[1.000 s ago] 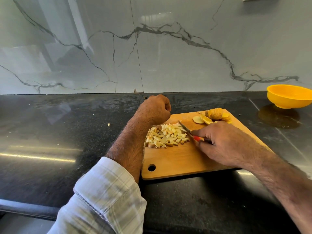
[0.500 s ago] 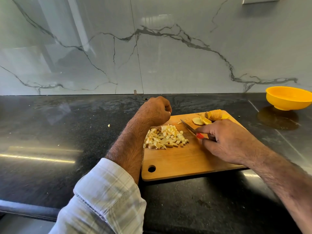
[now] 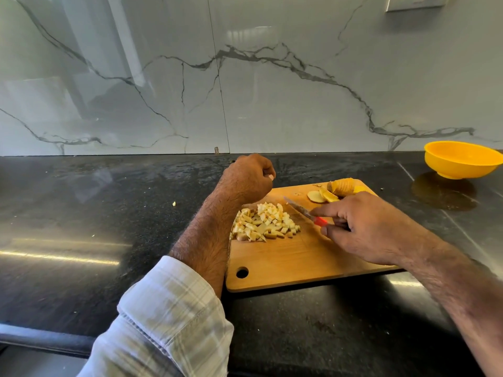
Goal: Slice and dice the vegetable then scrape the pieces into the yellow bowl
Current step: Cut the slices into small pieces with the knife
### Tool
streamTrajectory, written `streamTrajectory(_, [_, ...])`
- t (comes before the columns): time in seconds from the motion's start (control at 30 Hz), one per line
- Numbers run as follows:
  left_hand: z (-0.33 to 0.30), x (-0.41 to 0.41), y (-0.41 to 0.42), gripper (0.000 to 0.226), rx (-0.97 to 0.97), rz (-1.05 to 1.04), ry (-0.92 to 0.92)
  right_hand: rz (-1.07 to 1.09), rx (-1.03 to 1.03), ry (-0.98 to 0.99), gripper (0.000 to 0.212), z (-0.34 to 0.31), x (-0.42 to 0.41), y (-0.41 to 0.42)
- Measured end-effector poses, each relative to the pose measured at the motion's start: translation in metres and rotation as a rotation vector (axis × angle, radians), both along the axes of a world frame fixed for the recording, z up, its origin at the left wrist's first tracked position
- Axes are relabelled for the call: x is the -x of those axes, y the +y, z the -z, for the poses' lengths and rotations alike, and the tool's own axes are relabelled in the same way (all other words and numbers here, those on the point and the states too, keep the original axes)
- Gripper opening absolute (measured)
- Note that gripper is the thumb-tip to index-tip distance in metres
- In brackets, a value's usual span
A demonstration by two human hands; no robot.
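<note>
2 bare hands work over a wooden cutting board (image 3: pixel 285 262) on a black counter (image 3: pixel 81 213). The right hand (image 3: pixel 364 227) curls its grip around a small knife (image 3: pixel 302 210) with a red handle, the forefinger stretched along the top toward the blade; the blade points up and left, its tip just beside the pile of diced pieces (image 3: pixel 265 223). That pile sits on the left half of the board, between both hands and touching neither as far as the view shows. The left hand (image 3: pixel 247 176) is a closed fist above the board's far left corner, fingers curled in; whether it pinches anything cannot be told. Its forearm crosses the board's left edge, with a pale checked sleeve (image 3: pixel 168 317) rolled near the elbow. Some slices (image 3: pixel 322 195) and the uncut remainder of the vegetable (image 3: pixel 341 185) lie at the board's far right corner, just beyond the right hand's knuckles. The yellow bowl (image 3: pixel 462 160) stands well apart to the right, near the marbled wall (image 3: pixel 245 77). 1 small scrap (image 3: pixel 174 204) lies on the counter left of the board.
</note>
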State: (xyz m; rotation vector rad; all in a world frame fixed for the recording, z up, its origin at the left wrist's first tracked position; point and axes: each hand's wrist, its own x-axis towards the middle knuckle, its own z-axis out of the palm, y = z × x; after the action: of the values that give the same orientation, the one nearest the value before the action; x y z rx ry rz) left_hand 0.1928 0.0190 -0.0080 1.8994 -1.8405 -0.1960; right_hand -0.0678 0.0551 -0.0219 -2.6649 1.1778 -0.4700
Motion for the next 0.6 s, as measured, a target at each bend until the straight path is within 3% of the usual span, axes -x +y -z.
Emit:
streamTrajectory(0.3, [0.003,0.022,0.004,0.019,0.011,0.105,0.005,0.205,0.121,-0.14,0.034,-0.005,0.015,-0.014])
streamTrajectory(0.6, [0.012,0.038,-0.001,0.015,-0.195,0.246,-0.11,0.171,0.087,-0.161,0.032,-0.008,0.016,-0.012])
